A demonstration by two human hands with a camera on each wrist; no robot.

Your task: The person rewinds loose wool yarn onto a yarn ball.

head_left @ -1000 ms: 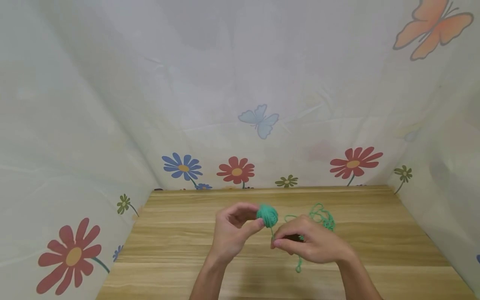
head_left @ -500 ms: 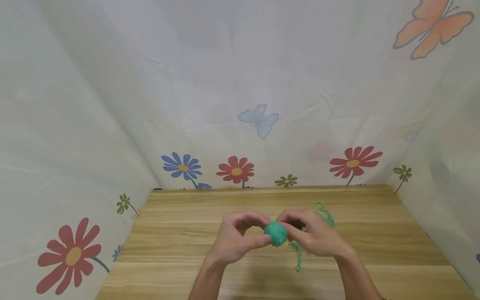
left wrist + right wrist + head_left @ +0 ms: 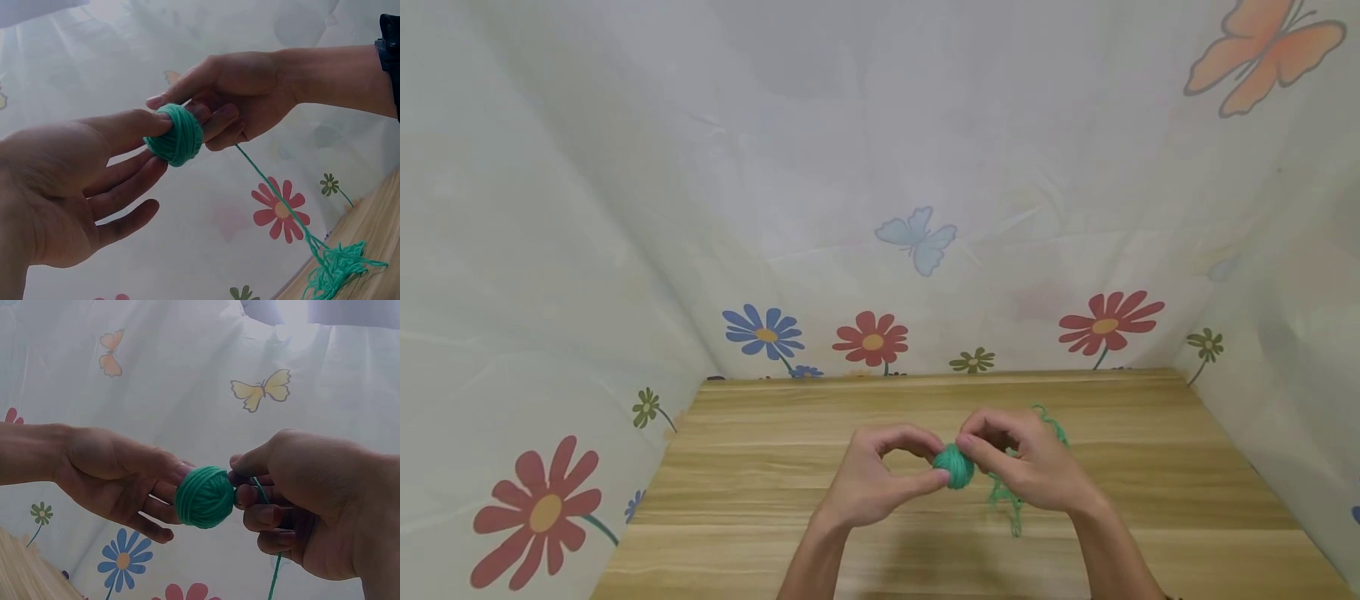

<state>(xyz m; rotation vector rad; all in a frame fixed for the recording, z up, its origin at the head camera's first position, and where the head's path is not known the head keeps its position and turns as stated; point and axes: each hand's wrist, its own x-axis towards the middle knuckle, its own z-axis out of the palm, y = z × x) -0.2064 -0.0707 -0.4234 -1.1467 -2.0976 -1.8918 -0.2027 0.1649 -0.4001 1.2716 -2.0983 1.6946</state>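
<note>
A small ball of green yarn (image 3: 954,467) is held above the table between the thumb and fingers of my left hand (image 3: 880,483). In the left wrist view, strands wrap round the yarn ball (image 3: 177,135) in several directions. My right hand (image 3: 1030,458) is at the ball's right side, its thumb and forefinger pinching the yarn strand (image 3: 275,575) that leads off the ball. That strand passes through the curled right fingers and hangs down to a loose tangle of yarn (image 3: 340,270) on the table. From the head view the right hand hides part of the tangle.
The wood-grain table (image 3: 760,500) meets a pale curtain (image 3: 820,167) printed with flowers and butterflies at its back and sides. Loose yarn loops (image 3: 1051,423) lie on the table behind the right hand, and more hang in front of it.
The ball has come down and slightly right with my left hand, turning as it went. My right hand has moved from below the ball up to its right side.
</note>
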